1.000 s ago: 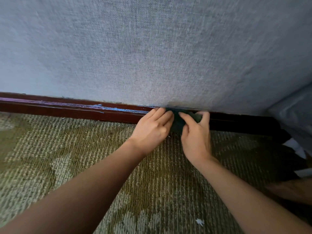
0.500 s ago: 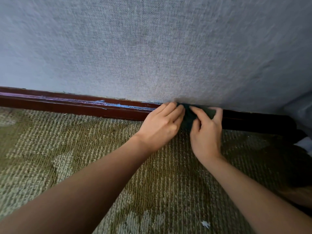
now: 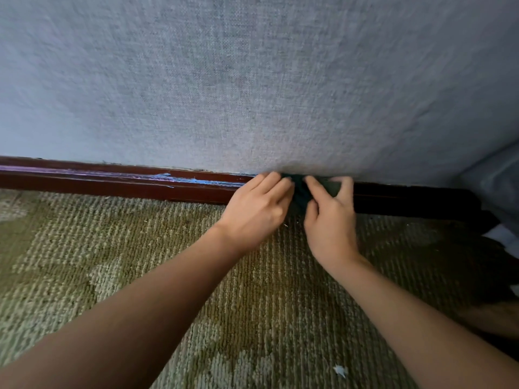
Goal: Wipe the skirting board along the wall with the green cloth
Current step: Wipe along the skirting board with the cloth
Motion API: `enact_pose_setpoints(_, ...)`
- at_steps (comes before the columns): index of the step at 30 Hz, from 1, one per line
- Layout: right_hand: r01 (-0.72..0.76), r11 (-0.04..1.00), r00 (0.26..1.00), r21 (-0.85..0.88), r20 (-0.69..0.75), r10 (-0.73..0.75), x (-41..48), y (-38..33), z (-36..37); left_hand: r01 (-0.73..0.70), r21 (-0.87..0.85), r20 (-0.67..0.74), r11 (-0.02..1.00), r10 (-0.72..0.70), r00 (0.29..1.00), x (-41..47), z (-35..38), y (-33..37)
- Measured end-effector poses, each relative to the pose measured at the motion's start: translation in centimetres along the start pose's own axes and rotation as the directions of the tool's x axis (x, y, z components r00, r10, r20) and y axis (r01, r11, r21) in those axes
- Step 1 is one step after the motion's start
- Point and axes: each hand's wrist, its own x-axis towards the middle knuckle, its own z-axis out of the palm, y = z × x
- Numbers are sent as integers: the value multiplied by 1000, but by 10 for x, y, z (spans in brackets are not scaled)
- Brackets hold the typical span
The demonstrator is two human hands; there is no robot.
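A dark red-brown skirting board (image 3: 112,182) runs along the foot of the grey wall, with blue and purple streaks on its upper edge left of my hands. The dark green cloth (image 3: 301,190) is bunched against the board and mostly hidden by fingers. My left hand (image 3: 257,210) presses on its left side. My right hand (image 3: 330,220) grips its right side, fingers curled over the cloth onto the board. Both hands touch each other's side of the cloth, close together.
A grey woven-textured wall (image 3: 252,94) rises above the board. Olive and beige patterned carpet (image 3: 140,262) covers the floor. A small white scrap (image 3: 340,370) lies on the carpet near my right forearm. Grey fabric (image 3: 497,186) and dark shadow fill the right corner.
Both hands and the cloth have slid a little to the right along the skirting board, then stayed about in place. The grip on the cloth is unchanged.
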Motion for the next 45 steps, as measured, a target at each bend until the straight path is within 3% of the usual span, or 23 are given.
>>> enact_pose_setpoints(8,10,1000,997,14,77,-11,4,-1,-2,103,-73,70,992,-98,993,0,-3,-1)
enact_pose_setpoints(17,44,995,986,-94,163,-28,5,2,-15,184,-90,30,979,-182,983,-1,3,11)
enact_pose_setpoints(27,-16,997,994,-81,104,24,3,-4,-9,14,-10,41,1000,-13,999,-2,2,0)
enact_pose_setpoints(36,43,991,987,-130,160,-22,7,19,-26,186,-75,33,980,-184,982,10,10,24)
enact_pose_setpoints(45,-17,996,992,-90,124,28,3,26,-31,93,-57,68,994,-90,994,21,10,29)
